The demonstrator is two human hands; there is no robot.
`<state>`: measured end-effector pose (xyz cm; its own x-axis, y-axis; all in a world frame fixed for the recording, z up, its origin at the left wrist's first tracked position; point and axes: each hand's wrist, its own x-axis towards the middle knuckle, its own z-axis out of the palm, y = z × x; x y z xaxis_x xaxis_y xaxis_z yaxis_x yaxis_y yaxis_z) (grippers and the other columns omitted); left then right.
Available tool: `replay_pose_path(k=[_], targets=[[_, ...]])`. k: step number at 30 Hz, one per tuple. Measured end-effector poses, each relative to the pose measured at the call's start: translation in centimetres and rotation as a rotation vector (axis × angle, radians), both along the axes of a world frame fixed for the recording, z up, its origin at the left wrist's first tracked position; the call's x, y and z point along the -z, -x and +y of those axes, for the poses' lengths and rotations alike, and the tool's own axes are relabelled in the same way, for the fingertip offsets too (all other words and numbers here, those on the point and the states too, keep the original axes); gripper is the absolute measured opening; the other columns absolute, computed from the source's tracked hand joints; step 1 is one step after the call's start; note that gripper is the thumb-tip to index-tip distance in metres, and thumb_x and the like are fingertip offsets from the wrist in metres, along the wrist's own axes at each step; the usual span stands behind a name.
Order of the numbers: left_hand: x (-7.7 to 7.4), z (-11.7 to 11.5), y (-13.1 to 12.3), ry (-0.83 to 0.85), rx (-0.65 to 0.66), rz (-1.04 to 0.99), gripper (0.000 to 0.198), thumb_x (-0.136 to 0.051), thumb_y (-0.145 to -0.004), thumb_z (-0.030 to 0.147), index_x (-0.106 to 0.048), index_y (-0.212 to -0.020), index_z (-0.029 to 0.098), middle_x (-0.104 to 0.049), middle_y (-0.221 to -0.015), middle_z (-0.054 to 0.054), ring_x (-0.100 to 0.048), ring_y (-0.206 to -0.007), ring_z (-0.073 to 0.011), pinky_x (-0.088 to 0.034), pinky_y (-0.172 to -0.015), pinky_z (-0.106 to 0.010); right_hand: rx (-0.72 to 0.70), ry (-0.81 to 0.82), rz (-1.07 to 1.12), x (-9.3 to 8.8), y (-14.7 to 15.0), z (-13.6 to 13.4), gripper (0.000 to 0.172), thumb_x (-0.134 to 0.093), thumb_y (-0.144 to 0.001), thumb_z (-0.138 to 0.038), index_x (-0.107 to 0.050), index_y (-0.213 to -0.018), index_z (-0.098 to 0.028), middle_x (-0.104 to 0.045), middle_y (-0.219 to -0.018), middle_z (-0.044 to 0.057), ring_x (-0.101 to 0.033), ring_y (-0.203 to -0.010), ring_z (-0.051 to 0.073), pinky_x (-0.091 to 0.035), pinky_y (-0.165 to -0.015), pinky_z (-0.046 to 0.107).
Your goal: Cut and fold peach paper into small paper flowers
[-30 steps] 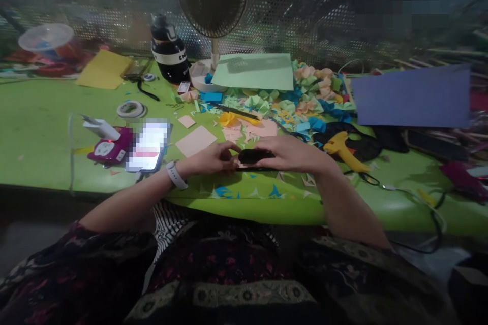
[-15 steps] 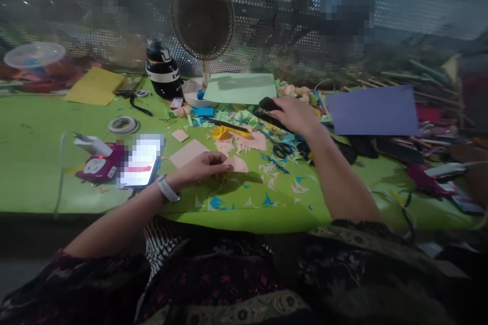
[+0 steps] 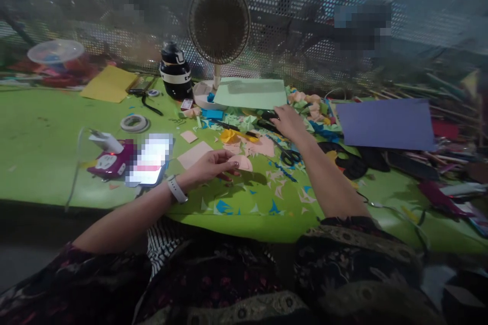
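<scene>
Between the fingertips of my left hand [image 3: 218,165] is a small rounded pink paper cutout [image 3: 242,163], held just above the green tabletop. A pale pink paper square [image 3: 193,155] lies just behind that hand. My right hand [image 3: 288,121] reaches to the back of the work area, its fingers closed at a dark object that looks like a black stapler [image 3: 269,118]; the hand partly covers it. Black-handled scissors [image 3: 290,156] lie below my right wrist. A yellow paper piece [image 3: 230,136] and pink scraps [image 3: 263,146] lie between the hands.
A light green sheet [image 3: 251,92], a fan [image 3: 219,23] and a black bottle [image 3: 175,73] stand or lie behind. A phone [image 3: 150,159], a purple charger block [image 3: 114,162] and a tape roll [image 3: 134,123] are left. A purple sheet [image 3: 385,123] lies right. Paper snippets litter the front.
My right hand and the black stapler have come down lower toward the table. My left hand keeps the pink cutout, its fingers slightly more spread. The whole view has shifted a little.
</scene>
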<state>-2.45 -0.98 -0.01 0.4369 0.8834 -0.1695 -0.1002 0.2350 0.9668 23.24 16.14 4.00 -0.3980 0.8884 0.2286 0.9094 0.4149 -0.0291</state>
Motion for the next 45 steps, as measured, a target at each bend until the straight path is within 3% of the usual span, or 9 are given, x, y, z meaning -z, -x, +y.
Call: replay_pose_path(k=[2,5,7,10,17,27,45], targets=[[0.0,0.0,0.0,-0.016,-0.02,0.001,0.037,-0.078,-0.078,0.044,-0.063,-0.096,0.015,-0.072,-0.092,-0.005,-0.071,-0.084,-0.0152,-0.057,-0.065,-0.023,-0.055,0.042,0.298,-0.2,0.5,-2.3,0.041,-0.058,-0.09,-0.028,-0.061,-0.128,-0.011,-0.063,-0.127,0.021,-0.06,-0.116,0.032,-0.048,-0.097,0.045],[0.0,0.1,0.0,-0.045,-0.051,0.003,0.035,-0.078,-0.08,0.041,-0.063,-0.097,0.014,-0.071,-0.089,-0.004,-0.07,-0.081,-0.0142,-0.056,-0.065,-0.023,-0.247,0.469,0.678,-0.4,1.8,-7.2,0.042,-0.063,-0.088,-0.041,-0.067,-0.12,-0.015,-0.073,-0.107,0.012,-0.069,-0.095,0.024,-0.055,-0.087,0.041],[0.2,0.2,0.1,-0.054,-0.07,-0.007,0.035,-0.078,-0.08,0.038,-0.063,-0.101,0.014,-0.071,-0.092,-0.005,-0.07,-0.079,-0.0134,-0.057,-0.067,-0.023,-0.345,0.669,0.776,-0.1,2.6,-10.2,0.039,-0.066,-0.085,-0.044,-0.071,-0.111,-0.016,-0.075,-0.099,0.009,-0.069,-0.089,0.022,-0.056,-0.085,0.04],[0.4,0.4,0.2,-0.061,-0.074,-0.022,0.036,-0.078,-0.08,0.036,-0.063,-0.104,0.014,-0.072,-0.095,-0.005,-0.07,-0.079,-0.0125,-0.057,-0.069,-0.024,-0.348,0.726,0.828,1.1,3.4,-12.7,0.035,-0.07,-0.081,-0.041,-0.073,-0.104,-0.016,-0.075,-0.097,0.008,-0.068,-0.084,0.018,-0.055,-0.084,0.038],[0.6,0.6,0.3,-0.097,-0.067,-0.008,0.035,-0.077,-0.08,0.037,-0.062,-0.103,0.014,-0.071,-0.086,-0.003,-0.069,-0.074,-0.0114,-0.057,-0.069,-0.024,-0.329,0.783,0.99,2.4,3.4,-12.5,0.031,-0.071,-0.076,-0.035,-0.072,-0.101,-0.015,-0.073,-0.084,0.003,-0.066,-0.075,0.015,-0.055,-0.08,0.035],[0.8,0.5,0.1,-0.155,-0.055,0.038,0.032,-0.073,-0.083,0.038,-0.062,-0.102,0.014,-0.07,-0.088,-0.004,-0.068,-0.076,-0.0116,-0.056,-0.068,-0.024,-0.351,0.803,0.992,2.8,3.2,-12.8,0.03,-0.072,-0.077,-0.034,-0.07,-0.102,-0.016,-0.073,-0.09,0.005,-0.067,-0.077,0.015,-0.056,-0.08,0.034],[0.3,0.3,0.0,-0.183,-0.058,0.029,0.028,-0.073,-0.083,0.036,-0.064,-0.097,0.014,-0.068,-0.087,-0.003,-0.066,-0.076,-0.011,-0.055,-0.071,-0.024,-0.341,0.88,1.006,2.0,3.2,-13.3,0.033,-0.073,-0.077,-0.035,-0.07,-0.104,-0.016,-0.073,-0.093,0.006,-0.067,-0.076,0.015,-0.055,-0.079,0.034]])
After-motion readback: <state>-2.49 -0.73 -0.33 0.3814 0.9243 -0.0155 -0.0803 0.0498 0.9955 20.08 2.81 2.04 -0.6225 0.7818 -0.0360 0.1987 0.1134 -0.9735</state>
